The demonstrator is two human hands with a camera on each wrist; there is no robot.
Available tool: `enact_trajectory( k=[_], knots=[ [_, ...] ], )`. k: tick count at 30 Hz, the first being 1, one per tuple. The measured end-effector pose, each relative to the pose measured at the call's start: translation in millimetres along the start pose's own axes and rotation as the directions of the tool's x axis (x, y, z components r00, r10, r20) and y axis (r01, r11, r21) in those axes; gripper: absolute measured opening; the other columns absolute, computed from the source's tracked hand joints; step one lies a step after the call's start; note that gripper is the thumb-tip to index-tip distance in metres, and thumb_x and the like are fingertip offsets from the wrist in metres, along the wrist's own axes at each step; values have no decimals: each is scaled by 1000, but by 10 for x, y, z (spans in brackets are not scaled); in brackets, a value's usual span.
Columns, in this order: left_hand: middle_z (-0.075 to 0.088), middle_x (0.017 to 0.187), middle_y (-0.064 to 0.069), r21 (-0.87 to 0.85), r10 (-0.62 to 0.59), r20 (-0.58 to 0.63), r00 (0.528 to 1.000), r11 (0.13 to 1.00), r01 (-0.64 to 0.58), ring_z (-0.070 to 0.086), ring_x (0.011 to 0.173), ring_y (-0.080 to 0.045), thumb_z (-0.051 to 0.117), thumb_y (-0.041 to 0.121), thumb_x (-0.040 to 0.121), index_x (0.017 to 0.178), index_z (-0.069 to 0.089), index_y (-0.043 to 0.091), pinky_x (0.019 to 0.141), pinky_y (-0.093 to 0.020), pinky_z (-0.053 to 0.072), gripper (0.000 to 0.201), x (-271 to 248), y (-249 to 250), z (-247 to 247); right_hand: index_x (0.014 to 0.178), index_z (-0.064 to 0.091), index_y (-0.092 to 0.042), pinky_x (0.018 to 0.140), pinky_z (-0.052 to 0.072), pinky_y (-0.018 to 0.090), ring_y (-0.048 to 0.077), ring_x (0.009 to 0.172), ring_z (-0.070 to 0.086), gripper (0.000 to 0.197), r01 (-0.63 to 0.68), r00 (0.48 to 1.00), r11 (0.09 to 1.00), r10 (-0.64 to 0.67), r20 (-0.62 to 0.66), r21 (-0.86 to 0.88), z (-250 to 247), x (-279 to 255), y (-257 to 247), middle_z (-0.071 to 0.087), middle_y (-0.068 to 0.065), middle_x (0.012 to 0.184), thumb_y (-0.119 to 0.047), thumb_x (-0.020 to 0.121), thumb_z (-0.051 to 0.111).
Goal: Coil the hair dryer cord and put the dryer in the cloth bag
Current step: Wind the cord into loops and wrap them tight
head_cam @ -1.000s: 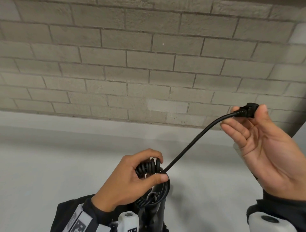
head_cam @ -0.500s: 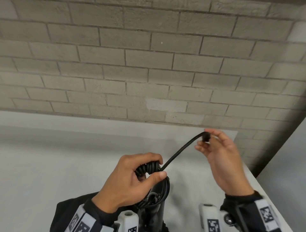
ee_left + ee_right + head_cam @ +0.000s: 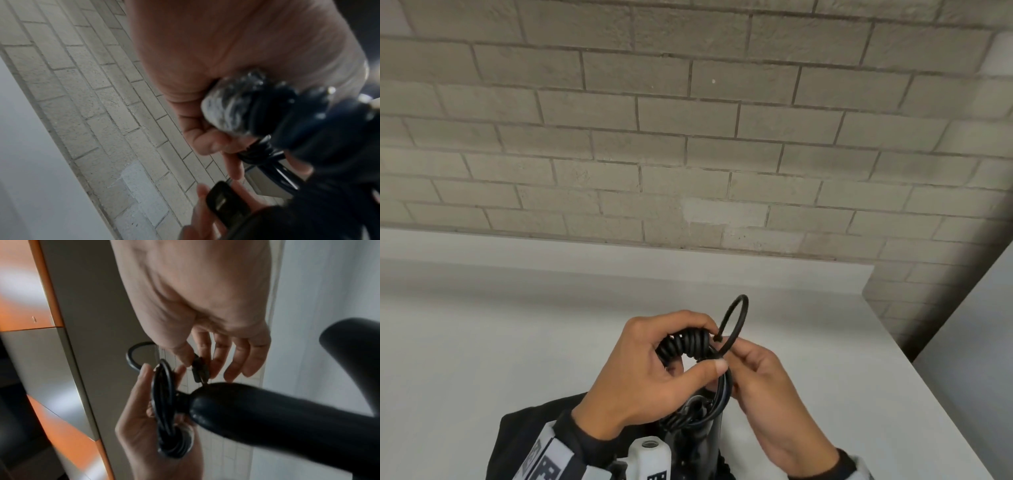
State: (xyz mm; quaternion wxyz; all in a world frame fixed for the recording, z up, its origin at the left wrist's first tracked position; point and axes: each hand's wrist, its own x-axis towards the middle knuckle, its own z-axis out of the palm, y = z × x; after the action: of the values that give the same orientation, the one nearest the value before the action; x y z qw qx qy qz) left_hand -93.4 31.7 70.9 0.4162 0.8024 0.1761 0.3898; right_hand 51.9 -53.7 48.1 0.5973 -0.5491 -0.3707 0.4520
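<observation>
My left hand (image 3: pixel 654 373) grips the coiled black cord (image 3: pixel 686 344), thumb pressed across the loops, just above the black hair dryer (image 3: pixel 702 438), whose handle points up toward the coil. In the right wrist view the dryer (image 3: pixel 267 408) fills the lower right and the coil (image 3: pixel 164 410) sits in the left palm. My right hand (image 3: pixel 760 383) pinches the plug (image 3: pixel 199 369) right beside the coil. The last stretch of cord arcs up in a small loop (image 3: pixel 738 315). The left wrist view shows the plug (image 3: pixel 224 204) between the right fingers. No cloth bag shows in any view.
A white table (image 3: pixel 517 342) lies under both hands, its right edge (image 3: pixel 928 394) running down to the lower right. A grey brick wall (image 3: pixel 688 137) stands behind it. Dark sleeves with white wrist cameras (image 3: pixel 649 459) show at the bottom.
My right hand has carried the plug from far right in to the coil, and the straight cord stretch has bent into a small loop. The left hand kept its grip.
</observation>
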Motion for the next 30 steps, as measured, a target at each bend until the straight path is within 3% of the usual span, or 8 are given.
enact_trajectory(
  k=[3, 8, 14, 18, 20, 24, 27, 30],
  knots=[
    [73, 85, 4, 23, -7, -33, 999, 1000, 8, 63, 55, -29, 80, 46, 73, 96, 73, 34, 51, -44, 52, 27, -2, 2, -3, 111, 70, -11, 76, 55, 30, 26, 81, 72, 23, -41, 996, 993, 31, 88, 112, 47, -62, -34, 75, 19, 93, -5, 93, 56],
    [73, 86, 5, 9, -10, -46, 999, 1000, 10, 65, 60, -26, 80, 41, 74, 96, 73, 34, 53, -42, 54, 25, -18, 10, 7, 105, 72, -4, 74, 53, 29, 24, 79, 70, 34, -113, 987, 971, 86, 134, 209, 48, -86, -65, 74, 20, 94, -18, 74, 68],
    [74, 86, 3, 19, -22, -66, 998, 1000, 23, 70, 65, -25, 79, 46, 74, 97, 74, 33, 62, -44, 57, 27, -15, 11, 1, 92, 71, 0, 77, 52, 32, 24, 81, 68, 26, -157, 980, 951, 116, 164, 265, 2, -74, -48, 73, 19, 92, -16, 73, 72],
    [75, 87, 8, 10, -20, -66, 998, 1000, 21, 73, 80, -17, 78, 44, 75, 95, 74, 31, 71, -28, 58, 24, -12, -1, 4, 109, 67, 9, 89, 51, 35, 32, 97, 64, 36, -196, 965, 947, 140, 221, 255, -15, -72, -24, 67, 28, 111, -16, 83, 68],
    [76, 88, 9, 0, -30, -69, 997, 1000, 30, 73, 84, -14, 77, 43, 76, 95, 75, 29, 75, -22, 56, 24, -12, -23, 7, 109, 65, 12, 84, 52, 32, 31, 93, 64, 37, -210, 957, 934, 136, 255, 289, -16, -78, -25, 67, 29, 106, -15, 84, 66],
    [76, 89, 8, -4, -60, -86, 994, 998, 60, 73, 85, -13, 76, 48, 74, 96, 74, 30, 76, -23, 56, 28, -9, -46, 16, 92, 73, 8, 80, 53, 31, 32, 88, 68, 31, -161, 962, 933, 75, 264, 322, -45, -135, -31, 72, 24, 86, -18, 88, 55],
    [76, 88, 7, -25, -96, -85, 992, 995, 94, 71, 71, -5, 78, 49, 72, 95, 74, 32, 65, -23, 54, 29, -10, -46, 18, 100, 72, 6, 92, 51, 36, 32, 101, 66, 40, -89, 960, 955, 7, 280, 282, -72, -182, -33, 71, 24, 100, -26, 88, 51],
    [77, 88, 7, -49, -104, -94, 990, 994, 100, 70, 67, -4, 78, 47, 71, 94, 73, 32, 62, -20, 53, 29, -10, -48, 27, 102, 68, -6, 94, 49, 44, 30, 95, 66, 44, 98, 983, 995, -95, 154, -10, -66, -256, 21, 71, 14, 97, -42, 77, 68]
  ],
)
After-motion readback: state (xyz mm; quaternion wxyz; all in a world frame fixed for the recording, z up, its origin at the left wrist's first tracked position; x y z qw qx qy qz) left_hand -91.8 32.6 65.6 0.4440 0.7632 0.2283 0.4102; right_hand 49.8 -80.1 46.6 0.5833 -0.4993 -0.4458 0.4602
